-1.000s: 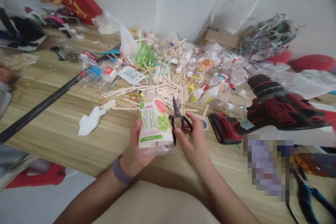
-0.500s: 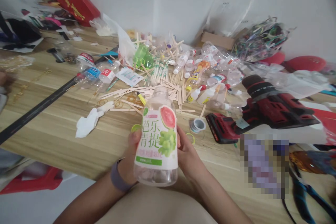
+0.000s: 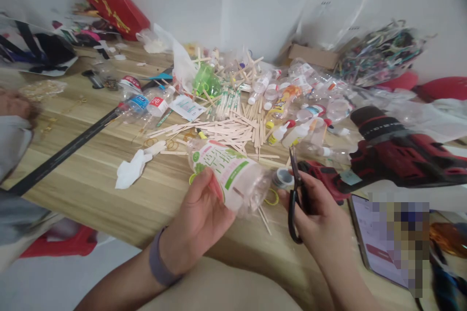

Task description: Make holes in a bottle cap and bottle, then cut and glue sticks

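Note:
A clear plastic bottle [image 3: 239, 182] with a white and green fruit label lies tilted in my left hand [image 3: 202, 218], its base turned to the right. My left fingers and thumb are closed around its near side. Black-handled scissors [image 3: 296, 189] are gripped in my right hand [image 3: 321, 223], blades pointing up and away. The scissors are to the right of the bottle's base, apart from it. Just behind them stands a small grey spool-like ring [image 3: 283, 177]. A yellow-green ring [image 3: 271, 197] and thin sticks [image 3: 265, 221] lie on the table under the bottle's base.
Loose wooden sticks [image 3: 219, 126] cover the middle of the table [image 3: 91, 155]. Several plastic bottles [image 3: 301, 77] lie behind. A red and black cordless drill [image 3: 394, 150] and a phone [image 3: 375, 243] are at the right. Another person's hand [image 3: 14, 104] rests at the far left.
The bottle has gone from upright between both hands to tilted on its side in my left hand. My right hand has let go of it and now holds scissors. The view has shifted slightly.

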{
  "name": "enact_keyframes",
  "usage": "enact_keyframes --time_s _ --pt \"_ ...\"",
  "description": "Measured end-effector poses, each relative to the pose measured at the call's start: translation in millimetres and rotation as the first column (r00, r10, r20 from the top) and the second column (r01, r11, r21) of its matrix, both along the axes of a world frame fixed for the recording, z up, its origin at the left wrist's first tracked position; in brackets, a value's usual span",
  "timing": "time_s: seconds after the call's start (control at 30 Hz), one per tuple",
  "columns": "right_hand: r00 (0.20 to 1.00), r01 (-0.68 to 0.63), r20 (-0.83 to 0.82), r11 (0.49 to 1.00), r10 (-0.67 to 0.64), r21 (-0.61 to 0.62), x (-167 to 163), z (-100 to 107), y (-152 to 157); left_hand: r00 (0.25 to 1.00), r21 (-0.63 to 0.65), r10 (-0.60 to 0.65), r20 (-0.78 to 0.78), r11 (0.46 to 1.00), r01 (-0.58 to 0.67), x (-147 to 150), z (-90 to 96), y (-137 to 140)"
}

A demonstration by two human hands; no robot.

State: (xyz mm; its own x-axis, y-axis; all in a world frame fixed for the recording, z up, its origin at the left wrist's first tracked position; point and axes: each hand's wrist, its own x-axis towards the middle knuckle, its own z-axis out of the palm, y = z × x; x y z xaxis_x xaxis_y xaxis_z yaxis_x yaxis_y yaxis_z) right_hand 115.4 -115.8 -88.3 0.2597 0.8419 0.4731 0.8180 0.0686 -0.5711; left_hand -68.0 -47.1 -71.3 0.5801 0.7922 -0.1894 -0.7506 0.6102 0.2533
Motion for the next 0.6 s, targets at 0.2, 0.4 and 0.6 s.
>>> enact_keyframes --time_s 0.2,0.4,0.6 --pt "0.91 -0.132 0.399 0.991 0.114 0.017 -6.6 11.4 -20.2 0.996 -0.103 0.085 -0.028 0.991 -0.087 -1.4 -12.2 5.2" --pt "0.8 -0.053 0.6 0.992 -0.026 0.113 -12.9 7.7 -16.4 0.991 -0.033 0.123 -0.059 0.992 -0.125 2.3 -14.9 6.0" --pt "0.711 -0.03 0.699 0.988 -0.083 0.148 -12.0 4.3 -13.8 0.984 -0.035 0.152 -0.087 0.987 -0.156 3.3 -13.5 5.0"
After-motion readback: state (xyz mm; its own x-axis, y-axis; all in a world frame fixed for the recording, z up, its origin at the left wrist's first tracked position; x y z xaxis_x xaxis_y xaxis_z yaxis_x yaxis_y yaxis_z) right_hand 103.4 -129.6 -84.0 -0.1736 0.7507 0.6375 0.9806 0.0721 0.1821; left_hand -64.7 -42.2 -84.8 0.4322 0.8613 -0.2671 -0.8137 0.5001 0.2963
